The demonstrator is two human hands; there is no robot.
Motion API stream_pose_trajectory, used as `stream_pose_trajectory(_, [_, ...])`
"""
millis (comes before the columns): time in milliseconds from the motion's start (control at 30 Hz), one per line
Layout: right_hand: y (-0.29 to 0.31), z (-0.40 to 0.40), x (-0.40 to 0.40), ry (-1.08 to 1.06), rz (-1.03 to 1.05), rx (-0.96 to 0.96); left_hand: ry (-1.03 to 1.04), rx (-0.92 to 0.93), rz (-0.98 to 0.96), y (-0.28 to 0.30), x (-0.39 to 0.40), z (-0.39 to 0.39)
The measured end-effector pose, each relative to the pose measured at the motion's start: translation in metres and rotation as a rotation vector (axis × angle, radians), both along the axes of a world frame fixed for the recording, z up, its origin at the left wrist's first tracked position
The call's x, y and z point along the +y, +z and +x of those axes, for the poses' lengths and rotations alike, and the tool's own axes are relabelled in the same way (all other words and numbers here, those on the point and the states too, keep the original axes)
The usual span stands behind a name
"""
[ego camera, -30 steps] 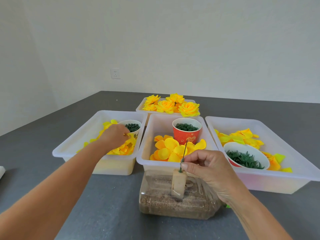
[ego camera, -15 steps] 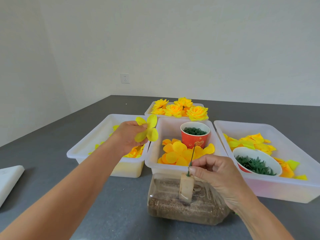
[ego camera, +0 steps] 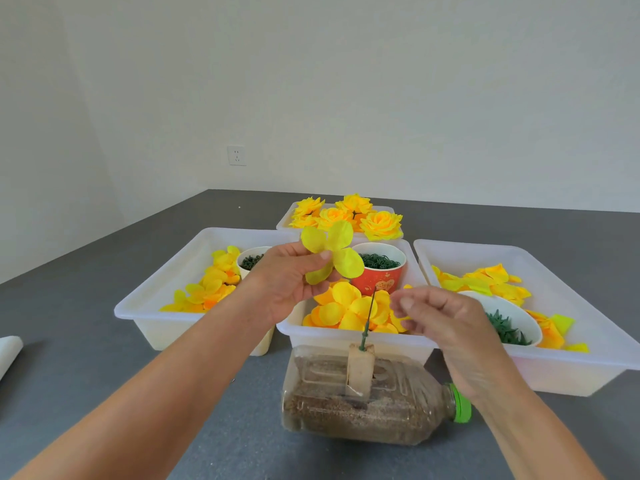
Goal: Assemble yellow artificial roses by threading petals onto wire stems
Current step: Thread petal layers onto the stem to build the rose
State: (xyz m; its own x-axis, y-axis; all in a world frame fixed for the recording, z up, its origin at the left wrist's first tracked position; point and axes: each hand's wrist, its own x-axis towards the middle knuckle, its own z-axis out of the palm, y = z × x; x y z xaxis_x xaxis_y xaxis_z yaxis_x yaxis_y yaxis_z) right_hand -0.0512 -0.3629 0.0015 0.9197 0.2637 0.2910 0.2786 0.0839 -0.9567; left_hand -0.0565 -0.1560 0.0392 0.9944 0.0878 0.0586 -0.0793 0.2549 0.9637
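My left hand (ego camera: 287, 282) pinches a yellow four-lobed petal piece (ego camera: 332, 251) and holds it above the middle tray. A thin green wire stem (ego camera: 369, 318) stands upright in a small block on a sand-filled plastic bottle (ego camera: 367, 407) lying on its side. My right hand (ego camera: 440, 317) hovers just right of the stem with loosely curled fingers, apart from the wire and holding nothing. Finished yellow roses (ego camera: 349, 216) fill the far tray.
Three white trays sit side by side: the left tray (ego camera: 152, 299) with petals and a cup, the middle tray (ego camera: 346, 336) with orange-yellow petals and a red cup (ego camera: 379, 275) of green rings, the right tray (ego camera: 588, 306) with petals and a bowl (ego camera: 509, 323) of green parts. A white item (ego camera: 8, 351) lies at far left.
My left hand lifted a petal piece out of the left tray and carried it right, over the middle tray. My right hand let go of the stem and drew slightly right.
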Motion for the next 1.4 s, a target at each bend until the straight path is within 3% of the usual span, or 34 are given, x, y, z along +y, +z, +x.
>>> stream_pose_trajectory(133, [0.024, 0.008, -0.002, -0.095, 0.056, -0.091, -0.009, -0.083, 0.098, 0.001, -0.01, 0.001])
stream_pose_trajectory(467, [0.045, 0.019, 0.024, -0.04, -0.008, -0.262, -0.028, -0.364, 0.327, 0.002, -0.033, -0.001])
stream_pose_trajectory(633, [0.04, 0.023, 0.025, -0.277, -0.122, -0.579, 0.052, -0.377, 0.334, 0.001, -0.033, -0.003])
stream_pose_trajectory(767, [0.034, 0.023, 0.021, -0.362, -0.129, -0.802, 0.185, -0.363, 0.52, 0.001, -0.03, -0.006])
stream_pose_trajectory(1033, [0.03, 0.018, 0.021, -0.481, -0.311, -1.101, 0.449, -0.938, 0.909, -0.002, -0.031, -0.013])
stream_pose_trajectory(1167, [0.027, 0.016, 0.019, -0.49, -0.337, -1.11, 0.511, -1.026, 0.986, -0.01, -0.027, -0.015])
stream_pose_trajectory(1400, [0.024, 0.016, 0.017, -0.345, -0.324, -0.985, 0.5, -1.003, 0.985, -0.009, -0.027, -0.017])
